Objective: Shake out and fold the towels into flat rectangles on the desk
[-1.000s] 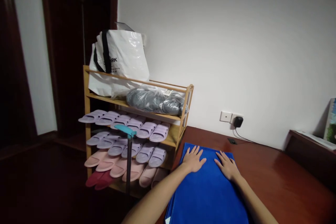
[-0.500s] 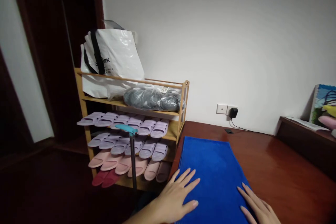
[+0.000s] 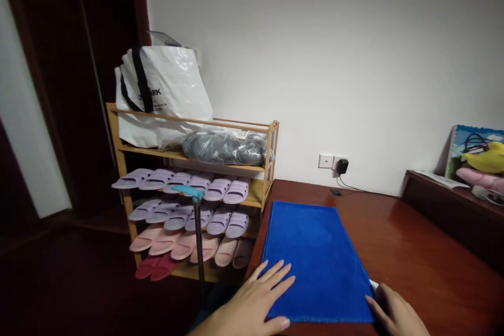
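A blue towel (image 3: 311, 257), folded into a flat rectangle, lies on the reddish-brown wooden desk (image 3: 425, 252). My left hand (image 3: 255, 299) rests flat on its near left part, fingers spread. At the towel's near right edge my right hand (image 3: 399, 310) is curled, its thumb on top and its other fingers bent at the border. A small white piece (image 3: 374, 284) shows beside those fingers; what it is cannot be made out. The fingertips of my right hand are partly hidden.
Left of the desk stands a wooden shoe rack (image 3: 271, 152) with rows of slippers (image 3: 236, 189), a white bag (image 3: 173, 81) and a plastic-wrapped grey bundle (image 3: 220, 147). A blue-topped pole (image 3: 199, 236) stands before it. A black plug (image 3: 342, 166) sits in the wall.
My right hand has gone from lying stretched on the towel's right side to curling at its edge. The towel's near edge now shows. The view has shifted slightly right.
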Demonstrator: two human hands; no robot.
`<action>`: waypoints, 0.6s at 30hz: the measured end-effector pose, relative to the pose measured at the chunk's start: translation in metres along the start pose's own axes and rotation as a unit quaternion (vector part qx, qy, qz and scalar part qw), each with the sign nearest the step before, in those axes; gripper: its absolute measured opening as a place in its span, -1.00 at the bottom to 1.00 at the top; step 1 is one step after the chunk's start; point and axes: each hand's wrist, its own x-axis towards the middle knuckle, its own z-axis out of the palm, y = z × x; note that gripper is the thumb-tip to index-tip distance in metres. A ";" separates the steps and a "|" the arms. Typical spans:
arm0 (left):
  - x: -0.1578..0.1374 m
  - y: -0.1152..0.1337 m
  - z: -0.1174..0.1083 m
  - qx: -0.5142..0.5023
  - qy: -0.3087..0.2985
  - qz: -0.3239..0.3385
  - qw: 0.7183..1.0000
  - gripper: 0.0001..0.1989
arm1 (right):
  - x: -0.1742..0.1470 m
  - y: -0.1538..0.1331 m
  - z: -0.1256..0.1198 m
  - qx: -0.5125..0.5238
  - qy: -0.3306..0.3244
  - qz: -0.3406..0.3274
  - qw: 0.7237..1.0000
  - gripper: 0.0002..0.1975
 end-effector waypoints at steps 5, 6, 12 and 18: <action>-0.004 0.001 -0.014 -0.013 -0.024 -0.022 0.999 -0.41 | 0.012 0.006 -0.012 -0.033 -0.007 -0.008 0.999 -0.63; 0.000 0.004 -0.015 -0.010 -0.014 -0.032 0.999 -0.44 | 0.016 0.000 -0.014 -0.040 0.021 -0.019 0.999 -0.61; 0.043 0.005 -0.005 0.007 0.005 -0.037 0.999 -0.40 | 0.035 -0.062 -0.001 -0.060 -0.045 -0.107 0.991 -0.41; 0.025 -0.016 0.011 0.024 -0.002 -0.043 0.999 -0.47 | 0.013 -0.033 0.018 -0.119 -0.041 -0.109 0.986 -0.47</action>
